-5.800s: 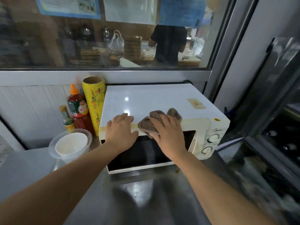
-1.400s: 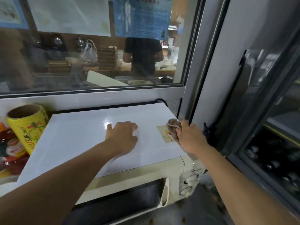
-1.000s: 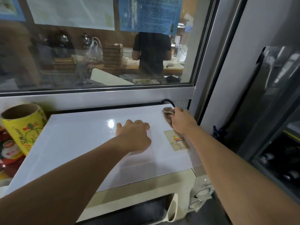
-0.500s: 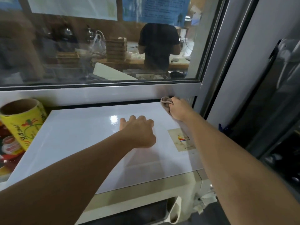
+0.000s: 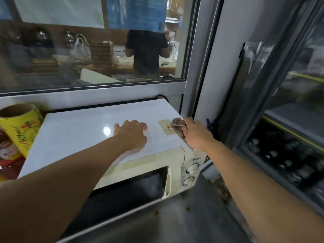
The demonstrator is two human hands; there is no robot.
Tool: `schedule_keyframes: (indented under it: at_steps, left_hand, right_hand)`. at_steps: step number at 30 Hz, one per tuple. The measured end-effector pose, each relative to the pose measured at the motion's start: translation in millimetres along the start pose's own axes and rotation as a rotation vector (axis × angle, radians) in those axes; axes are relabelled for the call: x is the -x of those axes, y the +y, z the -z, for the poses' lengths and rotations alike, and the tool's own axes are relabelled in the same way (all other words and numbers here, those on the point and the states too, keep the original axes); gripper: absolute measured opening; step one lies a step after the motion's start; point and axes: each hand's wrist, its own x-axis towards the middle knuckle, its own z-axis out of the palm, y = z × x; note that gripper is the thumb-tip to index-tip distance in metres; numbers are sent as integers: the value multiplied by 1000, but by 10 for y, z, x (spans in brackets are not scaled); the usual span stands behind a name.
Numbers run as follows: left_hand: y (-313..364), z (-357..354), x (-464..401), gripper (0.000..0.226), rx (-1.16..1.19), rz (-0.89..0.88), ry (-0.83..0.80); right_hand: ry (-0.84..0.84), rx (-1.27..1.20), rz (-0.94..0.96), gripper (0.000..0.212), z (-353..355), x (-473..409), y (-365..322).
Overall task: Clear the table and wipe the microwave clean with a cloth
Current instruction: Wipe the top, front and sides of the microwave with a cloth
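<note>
Microwave (image 5: 84,130) sits on the counter (image 5: 175,223) under both your hands, its white top carrying them. Roll (image 5: 19,127) of yellow wrap stands well to the left of your left hand. Your left hand (image 5: 131,135) lies flat on the top with fingers spread, holding nothing, apparently to steady the box. Your right hand (image 5: 194,134) is clamped on the cloth (image 5: 177,128), bunched at the top's right edge and overlapping the sticker (image 5: 164,128). You look to be mid-wipe on the top. Next, I judge, drag the cloth over the edge and down the right side, pressing evenly.
</note>
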Motion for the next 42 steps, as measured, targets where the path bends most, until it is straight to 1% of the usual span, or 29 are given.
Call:
schedule_keyframes:
  at_steps: [3, 6, 8, 11, 12, 14, 18, 20, 22, 23, 26, 29, 31, 34, 35, 37, 39, 42]
  left_hand:
    - [-63, -17, 334, 48, -29, -96, 1]
    - [-199, 14, 647, 46, -17, -112, -10]
    - [-311, 36, 853, 50, -11, -100, -24]
    - [-473, 23, 1133, 57, -122, -127, -39]
    - [-512, 4, 1203, 57, -147, -136, -32]
    - [-545, -42, 1298, 57, -167, -137, -9]
    - [-483, -92, 1328, 60, -138, -81, 22]
    - [-459, -104, 1312, 60, -119, -51, 47]
    - [-445, -134, 1303, 50, -108, -49, 109]
    - [-436, -143, 1304, 45, -100, -48, 135]
    - [-383, -146, 1283, 38, -84, -13, 154]
    - [-301, -164, 1244, 29, -113, -19, 248]
    - [-227, -211, 1234, 26, -82, -48, 303]
    - [-84, -330, 1239, 26, -47, -121, 341]
    - [-48, -367, 1238, 27, -38, -124, 365]
    - [-10, -396, 1226, 26, -39, -106, 421]
    - [-4, -397, 1207, 23, -73, -95, 447]
    - [-16, -389, 1193, 20, -147, -120, 468]
  right_hand:
    - [32, 20, -57, 35, 40, 340, 47]
    - [74, -43, -72, 34, 35, 601, 68]
    - [144, -81, -78, 34, -7, 718, 28]
    - [314, -57, -85, 40, -181, 890, -170]
    - [364, -33, -65, 42, -254, 954, -278]
    - [406, -6, 9, 45, -404, 1079, -556]
    - [385, -69, 52, 46, -563, 1241, -1050]
    - [377, -83, 147, 48, -607, 1305, -1064]
    - [374, -77, 243, 51, -613, 1319, -898]
    - [381, -83, 242, 51, -591, 1291, -782]
    - [456, -161, 103, 49, -507, 1119, -411]
    - [464, -255, -3, 47, -451, 1000, -231]
    - [522, -376, -102, 50, -484, 998, -285]
    - [641, -598, -258, 60, -637, 1116, -612]
    - [653, -646, -269, 64, -721, 1182, -730]
    - [636, -669, -228, 68, -891, 1322, -878]
    - [614, -627, -174, 66, -986, 1389, -839]
    - [624, -521, -121, 61, -935, 1338, -699]
